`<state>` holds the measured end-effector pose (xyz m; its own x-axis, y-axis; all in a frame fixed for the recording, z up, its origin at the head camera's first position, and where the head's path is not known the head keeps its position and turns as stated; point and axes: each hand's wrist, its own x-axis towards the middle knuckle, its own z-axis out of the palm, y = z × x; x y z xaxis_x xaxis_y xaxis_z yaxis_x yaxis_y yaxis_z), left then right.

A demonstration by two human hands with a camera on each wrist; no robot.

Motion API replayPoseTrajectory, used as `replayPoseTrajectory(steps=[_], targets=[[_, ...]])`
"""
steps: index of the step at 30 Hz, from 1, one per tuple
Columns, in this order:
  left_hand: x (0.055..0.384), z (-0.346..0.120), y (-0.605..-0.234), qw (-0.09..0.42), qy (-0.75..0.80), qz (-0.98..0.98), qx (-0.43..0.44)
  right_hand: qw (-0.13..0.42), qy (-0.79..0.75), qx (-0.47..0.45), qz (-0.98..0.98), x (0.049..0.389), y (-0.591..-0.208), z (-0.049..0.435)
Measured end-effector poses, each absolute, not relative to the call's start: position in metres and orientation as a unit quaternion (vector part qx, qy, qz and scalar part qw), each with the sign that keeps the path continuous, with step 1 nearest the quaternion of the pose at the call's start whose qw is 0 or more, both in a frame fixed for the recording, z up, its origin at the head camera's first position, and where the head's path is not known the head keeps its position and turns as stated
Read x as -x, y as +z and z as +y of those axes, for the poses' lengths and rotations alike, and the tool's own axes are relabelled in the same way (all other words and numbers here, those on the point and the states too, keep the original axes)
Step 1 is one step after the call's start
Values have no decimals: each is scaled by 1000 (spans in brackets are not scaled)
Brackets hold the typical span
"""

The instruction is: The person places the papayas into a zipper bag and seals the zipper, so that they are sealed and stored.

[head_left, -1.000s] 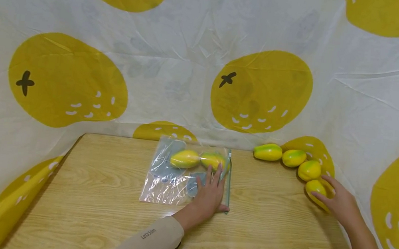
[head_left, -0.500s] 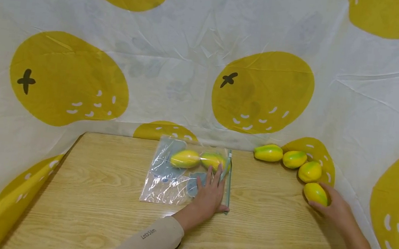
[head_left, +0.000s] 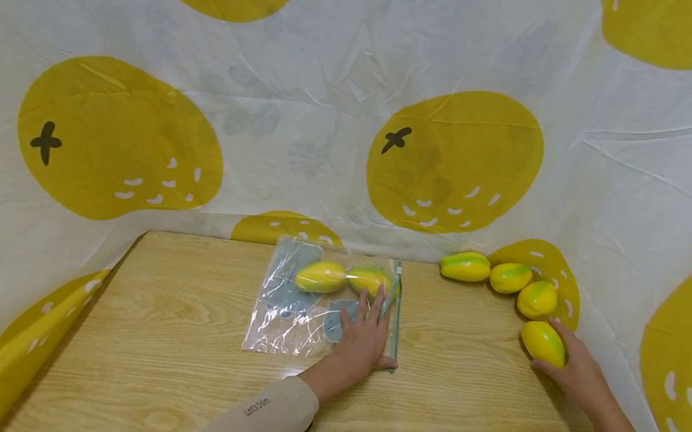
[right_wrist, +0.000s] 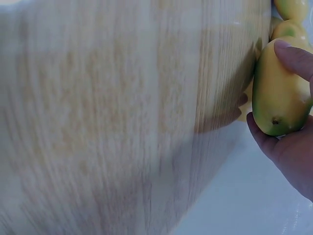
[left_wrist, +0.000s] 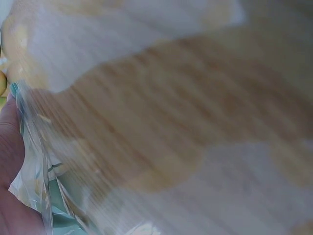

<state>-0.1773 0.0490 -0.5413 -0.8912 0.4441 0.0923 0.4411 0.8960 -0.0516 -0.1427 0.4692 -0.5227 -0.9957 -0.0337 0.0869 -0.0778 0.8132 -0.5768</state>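
While the L hand (head_left: 361, 343) lies on the clear bag (head_left: 312, 310), fingers spread apart & not clamped on anything, the R hand (head_left: 575, 374) has its fingers clamped on the held fruit (head_left: 541, 343), yellow w/ green, at the bench's (head_left: 180, 374) right side, just beside the three loose fruits (head_left: 509, 278). Can't tell if it's lifted or touching wood. Two bagged fruits (head_left: 320, 277) lie end to end under the film, the right one near the green strip (head_left: 396, 325). Main risk, I'd say: the held fruit slips or rolls off b/c it looks smooth & round and the grip comes mostly from one side; a knock could also send the loose ones rolling, since they sit so close. Bag could skid or crumple if the L hand drags, b/c the film looks thin; can't tell if its mouth is open. As for views, head cam gives the full layout, but the R hand hides the fruit's near end; R wrist cam shows that end w/ a dark spot (right_wrist: 276, 121). L wrist cam, mostly blurred bench, adds creased film standing up by the hand, which looks flatter from above; bagged fruits aren't clear there.
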Motion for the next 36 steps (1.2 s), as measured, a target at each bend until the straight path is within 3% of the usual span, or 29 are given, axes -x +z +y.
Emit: replayPoseTrajectory(steps=[13,24,36], targets=[[176,49,-542,70,12,-970,232,62,299,-61,-950,148,-501,450],[175,49,-539,64,4,-970,236,40,313,-80,-946,162,-473,418],[176,49,-539,44,-3,-971,235,2,323,-93,-942,180,-471,383]])
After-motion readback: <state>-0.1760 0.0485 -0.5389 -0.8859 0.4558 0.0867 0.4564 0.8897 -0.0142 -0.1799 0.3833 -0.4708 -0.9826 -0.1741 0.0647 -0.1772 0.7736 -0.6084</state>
